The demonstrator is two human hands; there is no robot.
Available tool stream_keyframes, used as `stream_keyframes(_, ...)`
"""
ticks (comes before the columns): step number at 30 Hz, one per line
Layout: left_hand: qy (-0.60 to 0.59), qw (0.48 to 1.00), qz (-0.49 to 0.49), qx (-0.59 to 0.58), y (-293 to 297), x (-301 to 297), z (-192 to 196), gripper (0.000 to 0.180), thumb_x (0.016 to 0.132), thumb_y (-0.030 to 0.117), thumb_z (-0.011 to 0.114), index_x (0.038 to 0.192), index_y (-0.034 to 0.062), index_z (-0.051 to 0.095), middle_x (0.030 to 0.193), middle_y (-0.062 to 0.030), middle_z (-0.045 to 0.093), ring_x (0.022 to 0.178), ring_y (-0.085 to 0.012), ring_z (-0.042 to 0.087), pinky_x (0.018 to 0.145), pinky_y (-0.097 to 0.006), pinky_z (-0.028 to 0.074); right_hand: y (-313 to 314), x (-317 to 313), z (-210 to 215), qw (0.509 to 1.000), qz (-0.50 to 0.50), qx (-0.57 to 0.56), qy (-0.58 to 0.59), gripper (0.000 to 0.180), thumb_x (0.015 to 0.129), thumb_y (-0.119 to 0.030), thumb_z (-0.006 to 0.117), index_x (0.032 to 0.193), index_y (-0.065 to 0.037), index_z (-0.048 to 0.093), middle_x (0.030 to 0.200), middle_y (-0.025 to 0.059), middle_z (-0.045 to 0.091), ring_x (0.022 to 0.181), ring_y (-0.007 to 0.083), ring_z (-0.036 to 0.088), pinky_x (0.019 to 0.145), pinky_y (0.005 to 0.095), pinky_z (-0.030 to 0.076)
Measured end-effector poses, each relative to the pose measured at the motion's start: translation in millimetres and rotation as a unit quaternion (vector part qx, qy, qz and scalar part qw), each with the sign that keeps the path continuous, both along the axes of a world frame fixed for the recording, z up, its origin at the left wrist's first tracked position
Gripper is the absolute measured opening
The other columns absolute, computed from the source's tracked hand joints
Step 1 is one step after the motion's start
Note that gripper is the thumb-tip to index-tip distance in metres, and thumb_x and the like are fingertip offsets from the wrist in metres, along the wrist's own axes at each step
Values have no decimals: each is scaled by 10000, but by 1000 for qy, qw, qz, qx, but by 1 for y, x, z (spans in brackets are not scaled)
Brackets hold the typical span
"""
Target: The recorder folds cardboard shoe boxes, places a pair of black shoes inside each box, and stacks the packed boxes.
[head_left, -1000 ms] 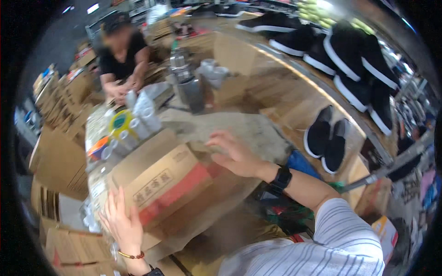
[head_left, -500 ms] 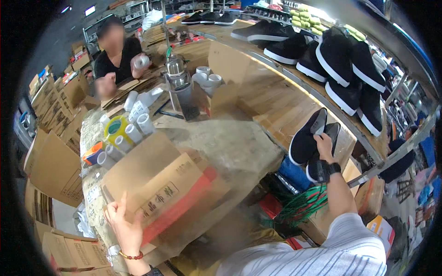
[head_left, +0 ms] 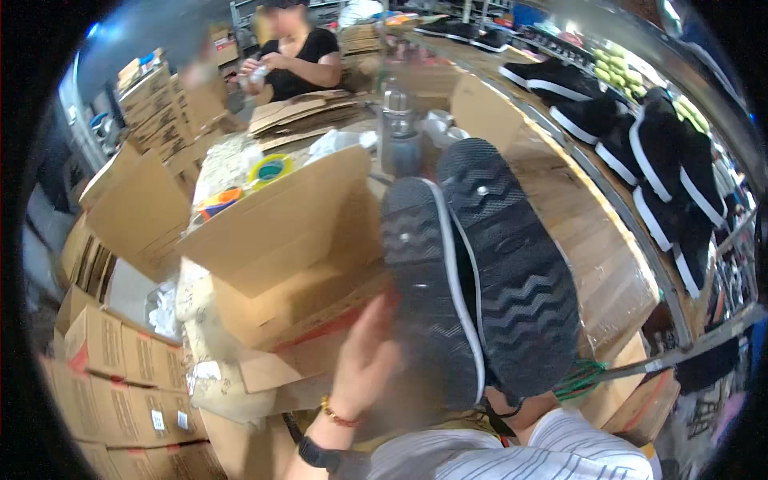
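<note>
Left hand (head_left: 364,364): I see it open, palm up, fingers (head_left: 376,324) resting against the sole edge.
Pair of black shoes (head_left: 480,272): soles facing the camera, just right of those fingers.
Right hand: hidden under the shoes.
Open cardboard box (head_left: 272,232): left of and beyond the fingertips.

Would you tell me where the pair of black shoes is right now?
In the head view, the pair of black shoes is held up at centre, soles toward the camera, beside the left hand, right of the open cardboard box.
</note>
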State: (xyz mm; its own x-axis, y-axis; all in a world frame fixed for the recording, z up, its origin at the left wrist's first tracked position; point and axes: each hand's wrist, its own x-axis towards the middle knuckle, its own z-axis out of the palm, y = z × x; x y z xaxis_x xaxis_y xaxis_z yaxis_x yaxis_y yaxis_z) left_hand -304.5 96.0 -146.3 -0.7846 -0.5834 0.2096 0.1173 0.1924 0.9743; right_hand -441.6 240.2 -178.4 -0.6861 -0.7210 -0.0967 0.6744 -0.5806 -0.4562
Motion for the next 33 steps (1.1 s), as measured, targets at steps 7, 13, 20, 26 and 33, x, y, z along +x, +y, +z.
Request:
stream_keyframes(7, 85, 848, 255, -457, -86, 27, 51, 444, 758, -15, 666, 1195, 3, 585, 1100, -164, 590, 994, -277, 586, 873, -354, 466, -44, -11, 37, 999, 48, 2, 15, 52, 814, -35, 565, 823, 2, 600, 857, 58, 637, 786, 184, 587, 727, 290, 442)
stream_keyframes(13, -124, 858, 84, -491, -116, 40, -10, 420, 701, -58, 598, 1059, 144, 683, 1066, -101, 634, 906, -276, 637, 784, -339, 529, -108, -28, 86, 591, -299, 261, 702, 86, 788, 33, 548, 863, 1, 577, 956, 134, 627, 887, 294, 607, 821, 325, 469)
stream_keyframes(20, 14, 827, 197, -526, -145, 76, 18, 36, 738, 68, 691, 761, 94, 687, 823, -71, 638, 765, -219, 616, 689, -295, 512, -159, -75, 62, 514, -186, 182, 817, 222, 704, -28, 694, 919, -36, 635, 964, 130, 637, 910, 296, 615, 808, 368, 501)
stream_keyframes(26, -42, 957, 278, -75, -223, 68, -45, 777, 755, 134, 738, 1347, -11, 255, 1277, -198, 427, 1159, -254, 447, 988, -353, 373, -191, -110, -21, 579, -166, 346, 719, 350, 888, -182, 573, 1185, -17, 489, 937, 214, 621, 865, 386, 610, 749, 423, 493)
stream_keyframes(33, 17, 912, 326, -249, -218, 78, -73, 622, 713, 54, 741, 1253, -16, 438, 1246, -205, 491, 1163, -335, 483, 975, -371, 396, -194, -128, -35, 656, -38, 312, 686, 503, 833, -132, 620, 1290, -12, 449, 1100, 209, 593, 882, 323, 619, 780, 410, 490)
